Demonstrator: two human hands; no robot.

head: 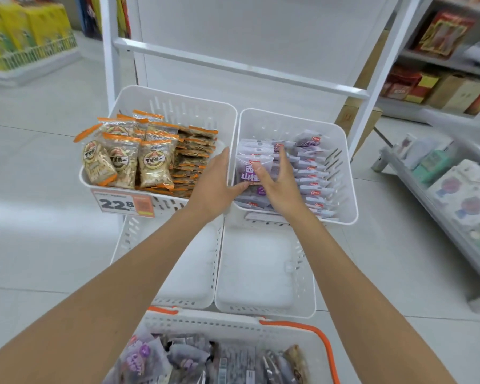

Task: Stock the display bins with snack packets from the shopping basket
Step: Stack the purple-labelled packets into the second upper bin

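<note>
The upper right white display bin [341,173] holds rows of purple snack packets [312,180]. At its front left stands an upright purple packet [248,173]. My left hand [215,184] reaches over the rim between the two bins, its fingertips touching that packet's lower left edge. My right hand [281,184] rests with spread straight fingers on the packet's right side and the row behind. The upper left bin [155,101] is full of orange-trimmed packets [153,164]. The white shopping basket [227,327] with orange handle lies at the bottom, with several purple packets [186,356] inside.
Two white bins [263,273] sit on the lower tier below the filled ones. A price tag reading 22.8 [122,204] hangs on the left bin. White rack posts [372,87] rise behind. A shelf of goods [455,187] lies to the right, more shelves stand far left.
</note>
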